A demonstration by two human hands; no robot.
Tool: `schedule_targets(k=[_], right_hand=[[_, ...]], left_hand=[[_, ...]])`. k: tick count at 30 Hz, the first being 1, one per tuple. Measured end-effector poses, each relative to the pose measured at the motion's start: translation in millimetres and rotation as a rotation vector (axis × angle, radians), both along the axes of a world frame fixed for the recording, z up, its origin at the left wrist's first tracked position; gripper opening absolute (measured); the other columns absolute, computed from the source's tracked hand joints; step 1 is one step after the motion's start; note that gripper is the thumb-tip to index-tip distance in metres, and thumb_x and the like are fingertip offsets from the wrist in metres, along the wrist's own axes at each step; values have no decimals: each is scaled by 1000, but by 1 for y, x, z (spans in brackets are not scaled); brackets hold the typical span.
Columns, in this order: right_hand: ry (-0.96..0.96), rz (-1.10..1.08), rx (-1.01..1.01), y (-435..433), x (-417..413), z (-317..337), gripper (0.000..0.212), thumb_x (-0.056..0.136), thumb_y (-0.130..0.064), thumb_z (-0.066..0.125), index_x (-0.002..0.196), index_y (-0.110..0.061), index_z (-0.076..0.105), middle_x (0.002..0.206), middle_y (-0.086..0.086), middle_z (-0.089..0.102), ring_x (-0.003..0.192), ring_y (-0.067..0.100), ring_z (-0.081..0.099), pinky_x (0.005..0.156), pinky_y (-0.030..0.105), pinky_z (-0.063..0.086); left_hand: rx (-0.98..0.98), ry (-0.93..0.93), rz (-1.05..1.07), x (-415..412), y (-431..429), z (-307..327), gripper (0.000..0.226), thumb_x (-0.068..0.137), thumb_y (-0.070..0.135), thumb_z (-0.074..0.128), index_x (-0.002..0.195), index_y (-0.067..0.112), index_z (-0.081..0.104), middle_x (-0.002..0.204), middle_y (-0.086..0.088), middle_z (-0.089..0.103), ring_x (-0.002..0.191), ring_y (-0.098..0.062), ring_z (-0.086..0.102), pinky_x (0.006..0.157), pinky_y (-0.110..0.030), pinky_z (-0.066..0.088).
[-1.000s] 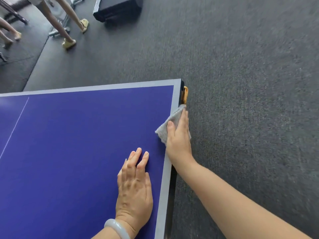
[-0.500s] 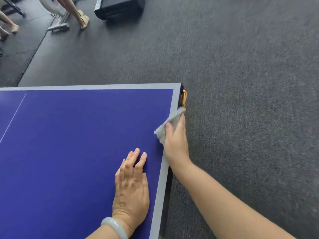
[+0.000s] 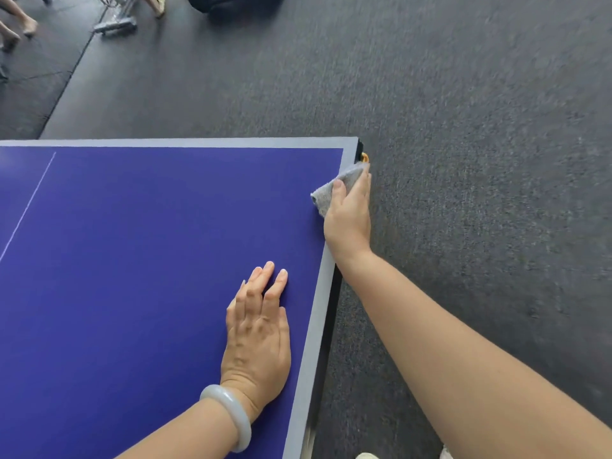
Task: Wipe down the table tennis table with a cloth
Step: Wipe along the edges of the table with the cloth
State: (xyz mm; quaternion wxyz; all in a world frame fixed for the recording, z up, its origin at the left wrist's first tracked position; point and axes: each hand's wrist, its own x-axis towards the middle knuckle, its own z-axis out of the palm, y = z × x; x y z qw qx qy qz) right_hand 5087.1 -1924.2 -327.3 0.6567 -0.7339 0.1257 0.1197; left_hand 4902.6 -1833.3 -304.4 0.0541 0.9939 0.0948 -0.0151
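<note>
Moved: the right hand [image 3: 347, 223] and its cloth [image 3: 331, 195] are farther along the table's right edge than a second ago, now close to the far corner; the left hand has kept its place.
Right hand: one, holding the cloth against the table's rim, thumb on top, fingers down over the side.
Left hand: one [image 3: 256, 339], flat on the blue top, fingers straight and close together, holding nothing.
Bangle: one, pale grey [image 3: 231, 415], on the left wrist.
Cloth: one, grey, folded over the grey border strip, just beside the orange fitting [image 3: 364, 157].
Table tennis table: one [image 3: 149, 260], blue, with one thin white line [image 3: 29, 203] at the left.
Floor: dark grey carpet [image 3: 463, 160].
Far left: two bare feet [image 3: 28, 26], one metal stand base [image 3: 116, 26].
</note>
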Motion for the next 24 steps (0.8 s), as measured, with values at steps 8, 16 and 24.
schedule_targets(k=[8,16,24], right_hand=[[94,62,86,-7,-87,-2,61,107,-30,35,158,-16,6,166,5,12,152,15,12,124,39,15],[153,-30,117,-2,-51,-9,60,107,-41,31,159,-17,12,163,7,22,150,20,20,123,41,16],[235,29,201,-5,-187,-7,64,102,-47,29,158,-18,14,157,6,25,147,15,22,123,36,17]], left_hand=[[10,-7,-11,1,-1,0,53,93,19,28,146,16,36,153,-4,34,140,-25,35,112,-47,35],[-8,2,7,-1,1,-4,53,95,20,28,146,16,37,154,-1,31,143,-22,30,116,-43,26],[-36,-25,3,0,4,-8,54,94,5,46,147,17,37,155,-2,29,143,-23,27,116,-46,25]])
